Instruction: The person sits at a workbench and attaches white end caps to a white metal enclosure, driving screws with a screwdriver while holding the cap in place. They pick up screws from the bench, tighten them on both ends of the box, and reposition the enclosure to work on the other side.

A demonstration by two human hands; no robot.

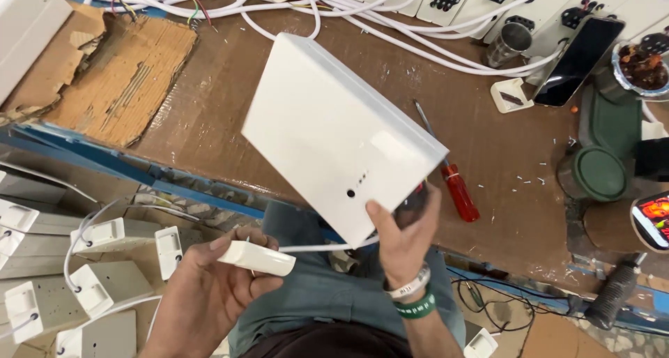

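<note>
Right hand [401, 236] grip clamped on white box [338, 135] corner, above brown tabletop [223, 114]. Left hand [209, 288] grip closed around white plug [256, 258]; red screwdriver [456, 184] nearby.

We look down on a brown worktop [209, 114] with a blue front edge [104, 164], lit evenly from above. A torn sheet of cardboard [118, 72] lies on its left part, and tangled white cables [362, 16] run along its far side. Below the edge we see the floor [83, 274], crowded with small white boxes [104, 236] and loose wires.
</note>
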